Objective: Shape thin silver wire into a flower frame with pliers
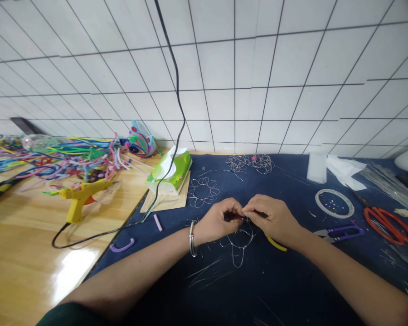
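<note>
A silvery wire ring (237, 247) with petal-like loops is pinched at its far edge by the left hand (216, 222) and right hand (274, 218).

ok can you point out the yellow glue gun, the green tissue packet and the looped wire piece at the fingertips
Yellow glue gun (76, 199): head view, on its body
Green tissue packet (180, 171): head view, on its side
Looped wire piece (244, 247): head view, on its ring's lower edge

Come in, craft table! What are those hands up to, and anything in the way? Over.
Left-hand grip and right-hand grip: both pinching silver, looped wire ring. Curved yellow strip beside right-hand grip. Nothing visibly blocking.
</note>
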Tool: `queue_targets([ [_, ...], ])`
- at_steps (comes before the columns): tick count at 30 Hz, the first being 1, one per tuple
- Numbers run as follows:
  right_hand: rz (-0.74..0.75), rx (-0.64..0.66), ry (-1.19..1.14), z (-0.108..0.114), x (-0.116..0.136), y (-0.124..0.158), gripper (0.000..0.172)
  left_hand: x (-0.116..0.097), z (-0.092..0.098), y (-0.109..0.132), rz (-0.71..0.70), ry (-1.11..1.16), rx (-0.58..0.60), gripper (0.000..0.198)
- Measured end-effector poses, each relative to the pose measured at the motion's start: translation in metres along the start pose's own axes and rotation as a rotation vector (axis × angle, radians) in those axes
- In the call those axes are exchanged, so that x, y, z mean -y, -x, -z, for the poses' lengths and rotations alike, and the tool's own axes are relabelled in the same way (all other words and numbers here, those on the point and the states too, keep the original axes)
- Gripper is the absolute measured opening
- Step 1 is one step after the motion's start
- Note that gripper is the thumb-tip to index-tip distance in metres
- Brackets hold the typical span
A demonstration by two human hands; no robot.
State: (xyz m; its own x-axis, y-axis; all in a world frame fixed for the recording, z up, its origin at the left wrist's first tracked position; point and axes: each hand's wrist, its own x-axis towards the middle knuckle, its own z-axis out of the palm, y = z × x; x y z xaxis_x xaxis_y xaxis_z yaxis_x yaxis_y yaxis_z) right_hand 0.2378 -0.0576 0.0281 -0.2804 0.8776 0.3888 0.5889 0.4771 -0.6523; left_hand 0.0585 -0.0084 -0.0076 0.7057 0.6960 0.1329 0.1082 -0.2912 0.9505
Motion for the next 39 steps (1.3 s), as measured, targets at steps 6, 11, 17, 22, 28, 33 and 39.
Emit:
queue_targets([
  [6, 0.022, -0.03, 0.033, -0.0004, -0.0022, 0.0, 0.017, -0.0025, 0.0013, -0.0006, 0.031, 0.067, 0.037, 0.015],
  [11, 0.043, -0.048, 0.047, -0.0001, -0.0038, 0.0003, 0.016, -0.0002, -0.0002, -0.0013, 0.028, 0.076, -0.008, 0.01],
  [17, 0.038, -0.052, 0.045, 0.0004, -0.0028, 0.0006, 0.016, 0.0031, -0.0003, -0.001, -0.042, 0.001, -0.032, 0.008],
  [22, 0.035, -0.059, 0.036, 0.0004, -0.0024, 0.0005, 0.015, 0.0009, -0.0002, -0.0016, -0.076, -0.044, -0.062, 0.005],
  [28, 0.021, -0.074, 0.063, -0.0005, -0.0048, 0.0009, 0.014, -0.0028, 0.0014, -0.0033, -0.087, -0.052, -0.089, 0.006],
  [33, 0.057, -0.074, 0.102, -0.0033, -0.006, 0.0018, 0.015, -0.0046, 0.0031, -0.0039, -0.101, -0.041, -0.062, 0.007],
  [39, 0.071, -0.04, 0.119, -0.0052, -0.0089, 0.0032, 0.015, -0.0042, 0.003, -0.0036, -0.118, -0.032, -0.07, 0.008],
])
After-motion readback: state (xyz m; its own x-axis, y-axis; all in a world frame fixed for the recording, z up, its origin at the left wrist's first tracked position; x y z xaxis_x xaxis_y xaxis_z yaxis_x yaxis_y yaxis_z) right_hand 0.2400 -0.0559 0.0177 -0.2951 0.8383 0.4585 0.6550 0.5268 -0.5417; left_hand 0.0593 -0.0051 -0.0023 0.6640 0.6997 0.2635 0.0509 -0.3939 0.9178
